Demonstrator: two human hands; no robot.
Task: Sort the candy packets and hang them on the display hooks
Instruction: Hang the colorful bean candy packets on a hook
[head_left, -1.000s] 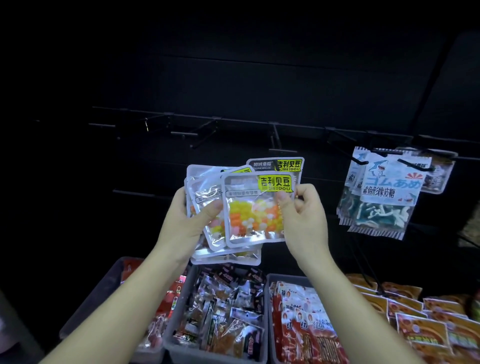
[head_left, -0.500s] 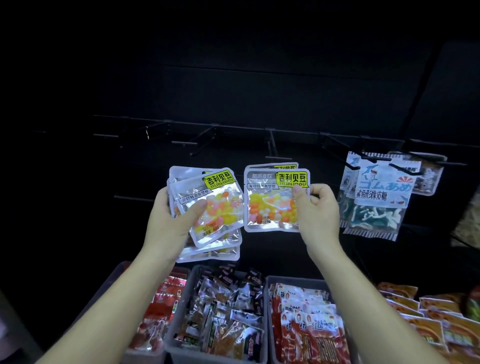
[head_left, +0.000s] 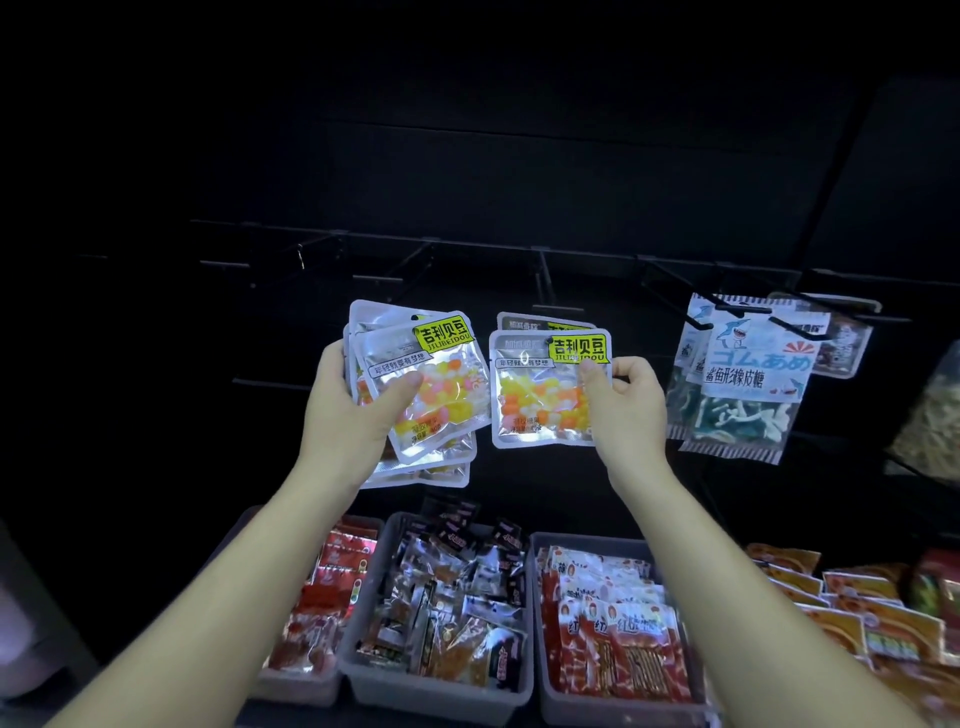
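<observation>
A black back wall is seen, crossed by a faint horizontal seam, and most of it is lost in darkness. Light is cast only on the lower foreground. At lower left a pale patch, possibly floor, is glimpsed.

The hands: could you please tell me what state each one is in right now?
Left hand: grips a stack of candy packets.
Right hand: pinches a pair of candy packets.

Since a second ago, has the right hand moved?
Yes. The right hand, pinching jelly bean packets, has shifted right, away from the left hand and nearer the hanging shark gummy packets.
</observation>
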